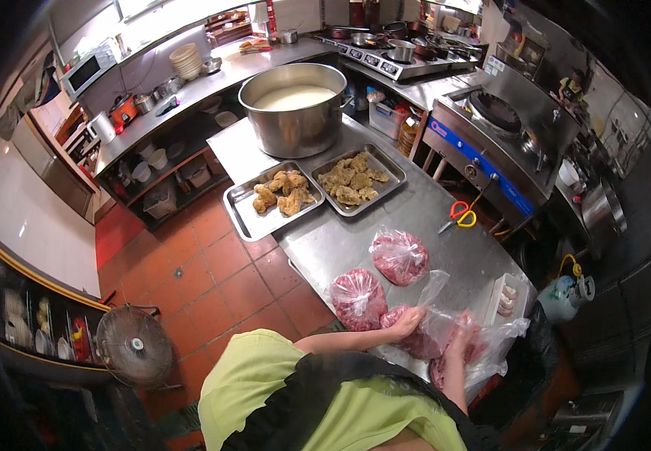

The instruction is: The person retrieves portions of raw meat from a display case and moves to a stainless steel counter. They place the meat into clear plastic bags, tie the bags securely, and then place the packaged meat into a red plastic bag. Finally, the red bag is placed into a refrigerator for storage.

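My left hand [410,322] grips the rim of a clear plastic bag [432,290], with raw red minced meat [418,341] bulging below it. My right hand [461,332] is beside it, among loose plastic film [511,332] and more red meat [474,348]. Its fingers are blurred and partly covered, so their grip is unclear. Left of my hands sits a tied bag of raw meat [359,299]. A second tied bag [399,256] is just beyond. Both lie on the steel table [325,239].
Scissors [460,217] with red and yellow handles lie near the table's far edge. A white tray [508,299] stands right of my hands. Further off are two metal trays [246,217] [353,211] of fried pieces and a large steel pot [297,127]. A fan [135,344] stands on the floor.
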The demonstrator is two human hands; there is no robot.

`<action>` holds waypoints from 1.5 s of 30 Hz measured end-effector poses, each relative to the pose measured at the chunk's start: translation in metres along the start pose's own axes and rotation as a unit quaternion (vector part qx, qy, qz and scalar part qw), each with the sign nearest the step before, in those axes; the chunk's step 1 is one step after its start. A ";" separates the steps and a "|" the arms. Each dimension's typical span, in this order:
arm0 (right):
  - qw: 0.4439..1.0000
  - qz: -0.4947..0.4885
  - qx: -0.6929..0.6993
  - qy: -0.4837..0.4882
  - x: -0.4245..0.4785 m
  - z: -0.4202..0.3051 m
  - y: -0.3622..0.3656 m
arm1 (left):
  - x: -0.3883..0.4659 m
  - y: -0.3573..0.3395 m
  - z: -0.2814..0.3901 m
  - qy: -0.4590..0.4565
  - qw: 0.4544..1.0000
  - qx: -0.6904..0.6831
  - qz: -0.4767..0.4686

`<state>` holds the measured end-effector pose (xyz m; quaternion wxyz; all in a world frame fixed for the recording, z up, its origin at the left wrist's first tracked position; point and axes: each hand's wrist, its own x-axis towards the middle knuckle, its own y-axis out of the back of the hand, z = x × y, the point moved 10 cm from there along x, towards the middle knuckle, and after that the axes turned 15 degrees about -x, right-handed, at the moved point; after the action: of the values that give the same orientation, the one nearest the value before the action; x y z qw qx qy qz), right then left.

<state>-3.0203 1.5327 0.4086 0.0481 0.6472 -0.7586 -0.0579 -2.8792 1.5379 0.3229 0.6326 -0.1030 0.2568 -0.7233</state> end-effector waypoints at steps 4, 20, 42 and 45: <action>0.981 0.094 -0.166 0.038 -0.023 0.122 0.001 | -0.004 -0.010 0.020 -0.156 0.987 0.043 0.020; 0.963 -0.258 0.073 0.027 -0.040 -0.039 -0.062 | -0.020 -0.016 0.051 -0.150 0.988 0.011 -0.031; 0.963 -0.034 -0.127 0.237 -0.035 -0.095 -0.085 | -0.005 -0.040 0.048 -0.090 0.979 0.105 -0.150; 0.957 -0.197 -0.167 0.129 -0.006 -0.055 -0.100 | -0.016 -0.039 0.008 0.209 0.950 -0.040 -0.228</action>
<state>-2.9140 1.5219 0.4483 0.2408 0.7682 -0.5831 -0.1084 -2.9057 1.5544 0.3522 0.3786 -0.0300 0.3818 -0.8426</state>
